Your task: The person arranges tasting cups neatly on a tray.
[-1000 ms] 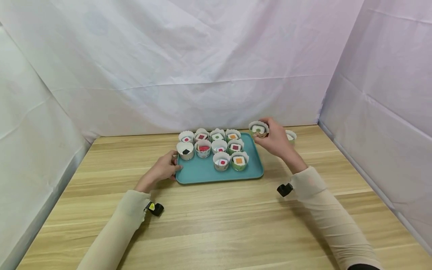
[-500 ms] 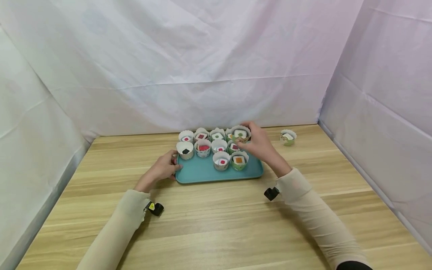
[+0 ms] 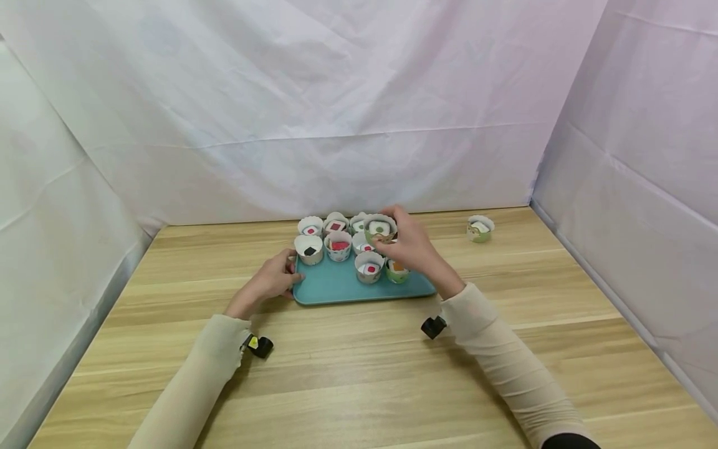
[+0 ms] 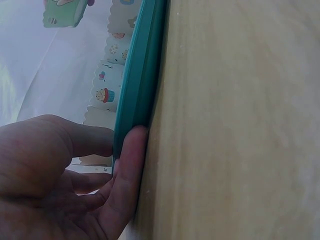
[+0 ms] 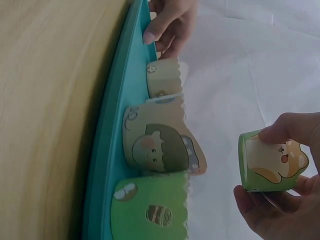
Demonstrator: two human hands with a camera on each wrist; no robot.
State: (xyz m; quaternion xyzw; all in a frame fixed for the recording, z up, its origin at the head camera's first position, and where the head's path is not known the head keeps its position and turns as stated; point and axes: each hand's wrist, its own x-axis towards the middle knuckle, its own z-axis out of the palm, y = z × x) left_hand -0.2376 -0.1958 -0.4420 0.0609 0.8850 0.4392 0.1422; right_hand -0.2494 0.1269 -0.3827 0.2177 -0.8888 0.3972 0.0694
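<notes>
My left hand (image 3: 272, 279) grips the left edge of a teal tray (image 3: 336, 291), thumb on the rim and a finger under it in the left wrist view. My right hand (image 3: 412, 246) holds a green paper baking cup (image 3: 380, 228) above the tray's back right part. A dog's face is printed on this cup (image 5: 274, 162) in the right wrist view, and a white piece with a green mark lies inside. Several paper cups stand on the tray, among them a white cup with a black-marked piece (image 3: 308, 251) and a cup with red pieces (image 3: 338, 247). The right hand hides some cups.
Another green paper cup (image 3: 480, 229) with a white piece stands on the wooden table (image 3: 348, 374), right of the tray. A white cloth (image 3: 314, 125) hangs right behind the table's back edge, with more cloth at both sides. The tray's front strip is bare.
My right hand has carried the green paper cup leftward, from beyond the tray's right edge to over the cups on it. The left hand stays on the tray.
</notes>
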